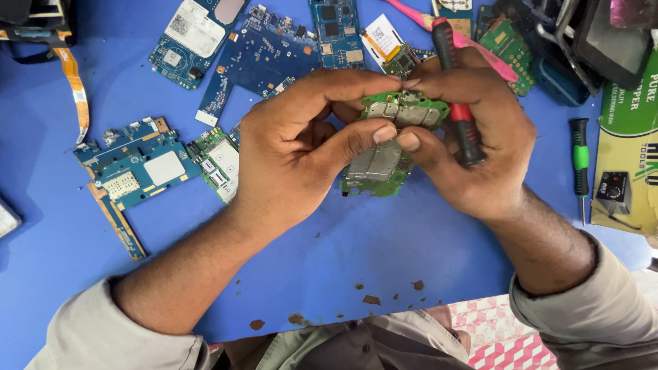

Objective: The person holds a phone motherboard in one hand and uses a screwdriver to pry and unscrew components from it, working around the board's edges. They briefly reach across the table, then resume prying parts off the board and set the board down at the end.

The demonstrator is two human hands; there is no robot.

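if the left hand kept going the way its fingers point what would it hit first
The left hand points right, so it would likely meet the right hand first; both already pinch the green circuit board between them.

Blue boards [140, 164] lay scattered on the blue tabletop [384, 240], a green screwdriver [580, 161] beside a green box [630, 137] at the right.

1. Both forearms angle in from the bottom corners, grey sleeves pushed back.
2. Left hand [298, 147]: fingers curled, thumb and forefinger pinched.
3. Right hand [473, 140] mirrors it, fingertips meeting the left's; its palm grip looks closed, partly hidden.
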